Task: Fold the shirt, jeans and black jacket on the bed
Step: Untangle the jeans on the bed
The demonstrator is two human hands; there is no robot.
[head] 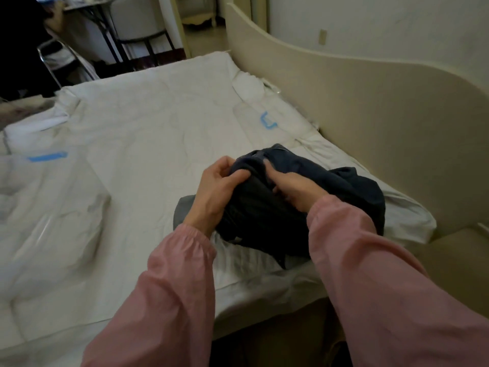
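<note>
Left hand (217,188): grips the dark garment (264,223).
Right hand (295,190): pinches its fold.
Garment: bunched, near right on the bed (148,120).

A blue tape strip (47,156) lies on the white sheet (148,115) at left, and a blue tape bracket (267,123) farther right. Far left stand a folding table (87,11) and a white chair (137,19). A wall socket (323,37) is far right.
</note>
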